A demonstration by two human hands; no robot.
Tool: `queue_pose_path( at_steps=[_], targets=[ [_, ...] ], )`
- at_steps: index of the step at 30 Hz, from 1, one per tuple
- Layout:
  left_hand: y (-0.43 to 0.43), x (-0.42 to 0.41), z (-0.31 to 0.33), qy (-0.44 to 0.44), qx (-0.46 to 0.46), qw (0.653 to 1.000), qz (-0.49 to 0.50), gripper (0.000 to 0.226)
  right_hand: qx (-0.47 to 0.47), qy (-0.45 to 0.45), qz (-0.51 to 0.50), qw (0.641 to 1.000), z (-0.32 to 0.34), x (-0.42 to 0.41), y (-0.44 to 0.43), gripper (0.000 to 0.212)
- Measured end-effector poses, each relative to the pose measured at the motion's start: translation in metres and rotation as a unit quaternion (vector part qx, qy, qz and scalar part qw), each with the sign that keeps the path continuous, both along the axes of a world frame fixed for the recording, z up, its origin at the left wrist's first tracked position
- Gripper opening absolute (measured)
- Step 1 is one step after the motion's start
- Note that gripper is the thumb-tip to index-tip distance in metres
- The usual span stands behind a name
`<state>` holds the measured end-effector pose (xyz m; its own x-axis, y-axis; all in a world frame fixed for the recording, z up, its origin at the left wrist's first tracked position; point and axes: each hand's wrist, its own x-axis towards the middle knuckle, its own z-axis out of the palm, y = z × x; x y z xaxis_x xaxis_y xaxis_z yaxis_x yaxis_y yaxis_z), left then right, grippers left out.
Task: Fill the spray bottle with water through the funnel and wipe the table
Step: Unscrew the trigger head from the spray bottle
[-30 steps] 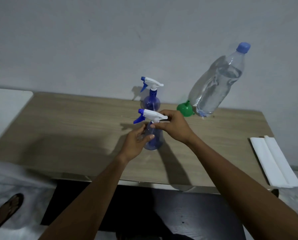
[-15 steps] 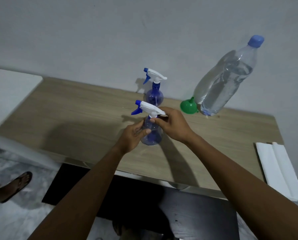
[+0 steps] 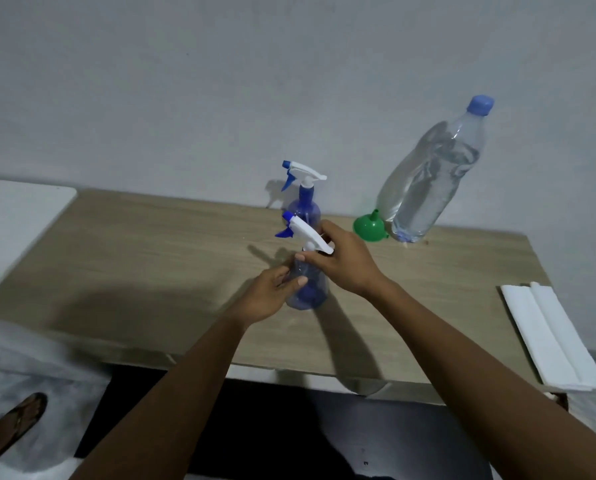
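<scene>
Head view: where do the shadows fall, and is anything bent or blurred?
Head view: a soft shadow lies on the table left of the left hand holding the near spray bottle; the rear spray bottle shadows the wall to its left; the water bottle leans, probably wide-angle distortion; lower left corner blurred.

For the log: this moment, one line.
left hand holds near spray bottle | right hand grips its sprayer head | funnel on table

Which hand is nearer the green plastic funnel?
Right. The right hand, gripping the white head of the near blue spray bottle, sits left of the green plastic funnel; the left hand, on the bottle's body, is farther.
</scene>
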<state>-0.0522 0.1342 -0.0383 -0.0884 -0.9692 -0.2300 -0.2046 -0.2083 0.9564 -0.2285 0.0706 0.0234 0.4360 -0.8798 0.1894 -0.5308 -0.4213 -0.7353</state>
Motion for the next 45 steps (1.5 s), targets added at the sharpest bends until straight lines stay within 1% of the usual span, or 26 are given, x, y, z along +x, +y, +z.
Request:
queue_pose_path(
  at_steps=[3,4,7,10,13,19,22,24,26,28,32,35,38,40,42,43,45],
  targets=[
    [-0.004,0.005,0.009,-0.071,0.020,0.997,-0.031,0.029,-0.008,-0.002,-0.016,1.000,-0.004,0.000,0.006,0.036],
    [-0.004,0.005,0.012,-0.077,0.019,0.996,-0.031,0.026,-0.009,-0.005,-0.023,1.000,-0.005,0.001,0.007,0.036],
    [-0.004,0.004,0.019,-0.066,0.003,0.997,-0.039,0.027,0.005,-0.023,-0.019,1.000,-0.004,0.001,0.008,0.027],
    [-0.003,0.006,0.018,-0.051,0.011,0.997,-0.053,0.040,0.032,-0.036,0.023,0.999,-0.003,0.000,0.005,0.018],
    [-0.002,0.007,0.018,-0.047,0.019,0.997,-0.061,0.046,0.056,-0.028,0.048,0.997,-0.001,-0.004,0.002,0.021],
    [0.000,0.007,0.025,-0.002,0.053,0.997,-0.059,0.045,0.082,-0.015,0.091,0.992,0.010,-0.011,0.001,0.026],
    [0.000,0.005,0.024,-0.011,0.073,0.996,-0.059,0.049,0.070,-0.004,0.054,0.996,0.014,-0.008,0.004,0.028],
    [0.001,0.004,0.025,-0.004,0.080,0.995,-0.052,0.040,0.034,0.014,0.011,0.999,0.010,-0.002,0.004,0.037],
    [0.002,0.003,0.026,-0.003,0.087,0.995,-0.046,0.032,0.004,0.032,-0.011,0.999,0.007,0.002,0.004,0.043],
    [0.004,0.001,0.029,0.002,0.087,0.995,-0.042,0.030,-0.002,0.023,0.001,1.000,0.005,0.002,0.002,0.041],
    [0.004,-0.001,0.035,0.007,0.072,0.996,-0.041,0.031,0.012,0.013,0.044,0.999,0.004,-0.005,-0.001,0.028],
    [0.006,-0.002,0.036,0.008,0.071,0.997,-0.040,0.043,0.035,0.023,0.078,0.996,0.005,-0.008,-0.004,0.023],
    [0.006,-0.002,0.034,0.000,0.075,0.996,-0.040,0.048,0.067,0.028,0.096,0.993,0.006,-0.015,-0.004,0.024],
    [0.007,-0.002,0.034,-0.001,0.075,0.996,-0.044,0.050,0.063,0.036,0.097,0.993,0.010,-0.016,-0.003,0.019],
    [0.008,-0.002,0.034,0.006,0.081,0.996,-0.040,0.050,0.037,0.041,0.089,0.994,0.013,-0.014,-0.001,0.015],
    [0.009,-0.003,0.035,0.010,0.083,0.996,-0.035,0.048,0.020,0.041,0.078,0.996,0.014,-0.011,0.000,0.019],
    [0.010,-0.004,0.037,0.009,0.084,0.996,-0.031,0.036,-0.005,0.043,0.038,0.998,0.011,-0.004,0.002,0.033]
  ],
)
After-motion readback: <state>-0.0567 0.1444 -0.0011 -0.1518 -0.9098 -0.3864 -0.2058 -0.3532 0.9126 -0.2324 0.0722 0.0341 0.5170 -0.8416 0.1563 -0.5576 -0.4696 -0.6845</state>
